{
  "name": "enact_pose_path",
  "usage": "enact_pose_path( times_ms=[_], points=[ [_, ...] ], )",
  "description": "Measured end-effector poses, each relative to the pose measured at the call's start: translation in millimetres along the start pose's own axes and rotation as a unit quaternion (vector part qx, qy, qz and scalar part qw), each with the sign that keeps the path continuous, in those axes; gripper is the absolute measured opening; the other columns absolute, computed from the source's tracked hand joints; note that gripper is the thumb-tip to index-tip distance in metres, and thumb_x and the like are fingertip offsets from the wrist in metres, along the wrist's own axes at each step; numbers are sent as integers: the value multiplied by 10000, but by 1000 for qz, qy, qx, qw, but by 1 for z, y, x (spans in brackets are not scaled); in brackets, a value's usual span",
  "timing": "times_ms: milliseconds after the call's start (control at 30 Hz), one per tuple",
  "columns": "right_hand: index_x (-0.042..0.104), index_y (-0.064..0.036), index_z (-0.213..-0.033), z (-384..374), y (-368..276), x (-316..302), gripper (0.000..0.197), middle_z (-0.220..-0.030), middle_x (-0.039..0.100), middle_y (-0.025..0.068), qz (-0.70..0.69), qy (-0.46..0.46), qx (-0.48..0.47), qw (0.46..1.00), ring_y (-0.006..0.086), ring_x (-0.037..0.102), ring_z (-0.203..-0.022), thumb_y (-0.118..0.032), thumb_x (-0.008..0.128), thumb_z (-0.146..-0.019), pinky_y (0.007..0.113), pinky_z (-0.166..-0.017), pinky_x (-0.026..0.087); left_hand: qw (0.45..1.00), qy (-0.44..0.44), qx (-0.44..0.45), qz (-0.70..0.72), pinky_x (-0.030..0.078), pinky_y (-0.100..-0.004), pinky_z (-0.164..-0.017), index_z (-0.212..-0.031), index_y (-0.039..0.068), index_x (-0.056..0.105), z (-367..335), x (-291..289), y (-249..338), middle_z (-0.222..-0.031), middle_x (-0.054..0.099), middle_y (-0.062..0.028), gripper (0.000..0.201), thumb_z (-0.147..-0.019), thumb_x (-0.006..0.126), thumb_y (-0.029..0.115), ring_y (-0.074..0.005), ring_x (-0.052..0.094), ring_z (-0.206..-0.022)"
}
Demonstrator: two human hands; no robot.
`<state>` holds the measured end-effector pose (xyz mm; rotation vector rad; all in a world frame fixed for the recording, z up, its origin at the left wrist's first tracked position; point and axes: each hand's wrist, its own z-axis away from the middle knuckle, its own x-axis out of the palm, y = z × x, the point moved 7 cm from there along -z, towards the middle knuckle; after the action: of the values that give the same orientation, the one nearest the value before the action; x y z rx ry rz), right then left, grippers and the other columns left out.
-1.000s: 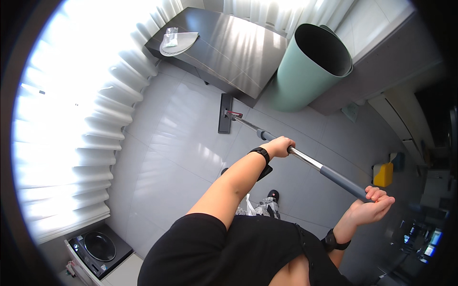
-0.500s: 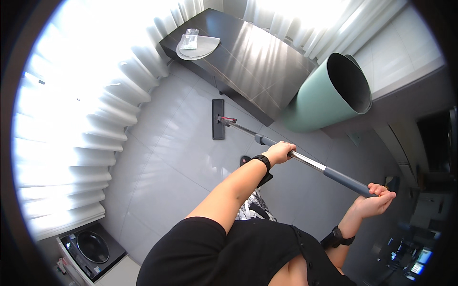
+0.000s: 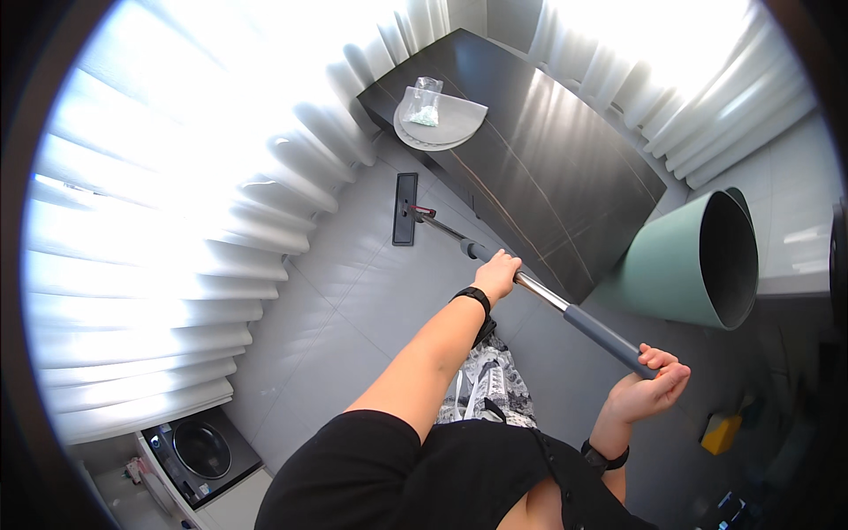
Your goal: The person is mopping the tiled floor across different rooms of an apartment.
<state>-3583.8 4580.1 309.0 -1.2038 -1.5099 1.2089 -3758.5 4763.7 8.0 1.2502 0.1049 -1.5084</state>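
Observation:
A flat mop [image 3: 599, 336] with a silver and grey pole slants across the view, held in both hands. My left hand [image 3: 498, 276] is wrapped round the middle of the pole, just above a grey collar. At the upper end, my right hand [image 3: 651, 386] grips the grey handle. The mop's dark rectangular head [image 3: 405, 209] lies flat on the grey tiled floor [image 3: 353, 318], close to the near side of a dark marble-look table [image 3: 548, 150]. A red part shows at the joint between pole and head.
Grey rounded mats [image 3: 440, 132] with a clear plastic bag [image 3: 426, 113] lie on the table's left end. A tall green bin [image 3: 676, 261] stands at its right. White curtains [image 3: 203, 238] hang along the left. A front-loading washing machine [image 3: 201, 449] is at lower left.
The view has turned, so the table, bin and curtains appear farther right. The mop head now lies nearer the table's left end and is slightly tilted. Both hands keep their grip.

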Motion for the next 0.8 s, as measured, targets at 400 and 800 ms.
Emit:
enact_pose_path(
  times_ms=[400,800],
  points=[
    [301,-109,-684,34,-26,321,375,-599,352,23,-134,-179,-16,975,128,332,-524,-285,359,-1011,298,-559,369,981,126,-65,134,468,-416,-869,-993,151,494,-58,-211,-172,-1056,542,-30,236,-806,620,81,-253,451,-1200],
    [299,-153,-656,77,-95,508,377,-579,309,-10,-174,-341,-35,923,104,284,-507,-291,402,-992,274,-553,277,988,101,13,116,421,-449,-889,-1053,156,551,-76,-322,-274,-1078,561,-34,277,-812,676,210,-254,510,-1096]
  ],
)
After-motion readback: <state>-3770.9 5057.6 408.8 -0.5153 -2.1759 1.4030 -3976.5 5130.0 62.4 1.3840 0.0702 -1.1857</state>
